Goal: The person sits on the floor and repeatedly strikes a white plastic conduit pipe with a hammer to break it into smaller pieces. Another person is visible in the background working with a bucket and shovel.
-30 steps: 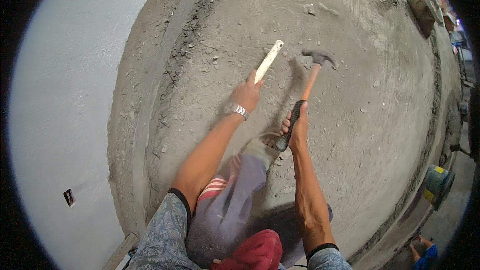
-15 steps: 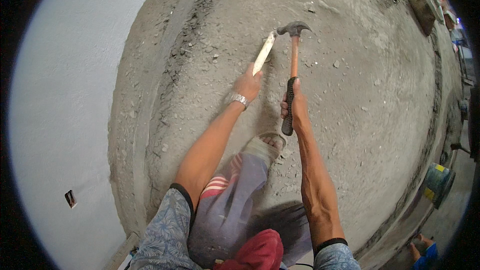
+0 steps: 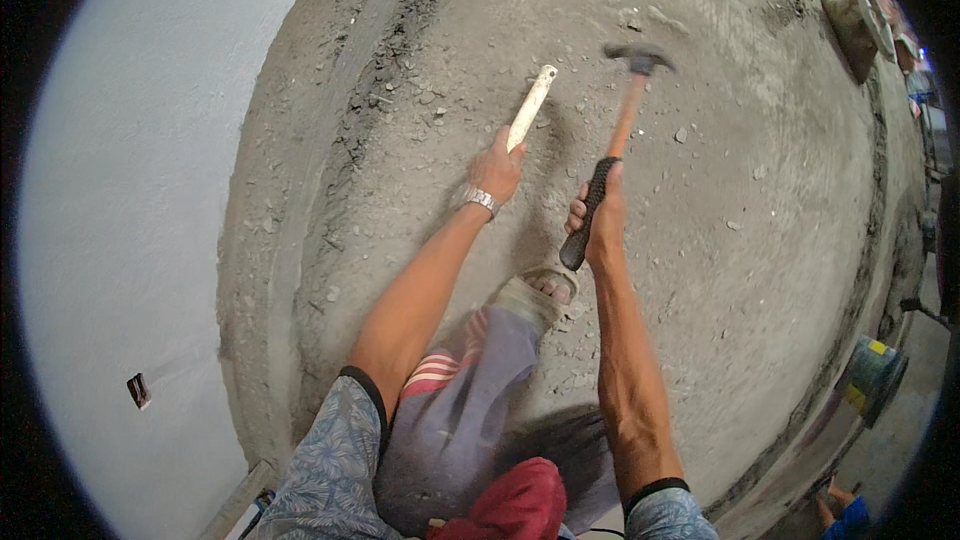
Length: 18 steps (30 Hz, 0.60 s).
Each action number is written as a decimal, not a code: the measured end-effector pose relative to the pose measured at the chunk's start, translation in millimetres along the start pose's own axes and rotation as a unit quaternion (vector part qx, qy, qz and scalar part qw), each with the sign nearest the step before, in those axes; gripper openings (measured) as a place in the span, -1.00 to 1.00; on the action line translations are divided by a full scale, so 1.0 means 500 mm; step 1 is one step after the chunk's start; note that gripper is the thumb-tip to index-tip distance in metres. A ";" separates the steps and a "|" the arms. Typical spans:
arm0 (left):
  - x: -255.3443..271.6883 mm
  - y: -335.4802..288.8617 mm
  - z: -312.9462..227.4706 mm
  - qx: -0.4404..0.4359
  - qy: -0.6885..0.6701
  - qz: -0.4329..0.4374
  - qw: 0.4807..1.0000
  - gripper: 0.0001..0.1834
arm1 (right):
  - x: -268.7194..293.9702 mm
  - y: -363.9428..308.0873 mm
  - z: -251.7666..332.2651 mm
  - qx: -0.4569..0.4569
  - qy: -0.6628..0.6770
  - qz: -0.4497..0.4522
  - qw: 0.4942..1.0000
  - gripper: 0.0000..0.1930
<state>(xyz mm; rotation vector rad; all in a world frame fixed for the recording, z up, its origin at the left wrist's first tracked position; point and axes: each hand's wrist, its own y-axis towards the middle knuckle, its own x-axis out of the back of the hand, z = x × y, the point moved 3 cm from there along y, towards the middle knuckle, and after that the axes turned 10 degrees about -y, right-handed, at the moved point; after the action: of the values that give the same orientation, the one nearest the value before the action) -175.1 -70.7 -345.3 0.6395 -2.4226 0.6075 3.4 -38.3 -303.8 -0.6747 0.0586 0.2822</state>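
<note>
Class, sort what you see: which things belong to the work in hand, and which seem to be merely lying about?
In use:
hammer, in the right hand
pale bar, in the left hand

Seemingly lying about:
container with yellow patches, right side
brownish sack-like thing, upper right

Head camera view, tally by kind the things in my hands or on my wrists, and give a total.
Hammer: 1, in the right hand
Pale stick: 1, in the left hand
Watch: 1
Total: 3
</note>
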 end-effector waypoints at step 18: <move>0.010 0.007 -0.021 0.009 0.009 0.010 1.000 -0.57 | -0.034 -0.052 0.047 0.152 0.093 -0.040 0.983 -0.33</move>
<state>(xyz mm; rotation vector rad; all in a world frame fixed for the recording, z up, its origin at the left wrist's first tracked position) -176.5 -63.7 -335.6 0.6149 -2.4113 0.6405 -6.4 -47.2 -267.3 -0.3962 0.2474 0.1270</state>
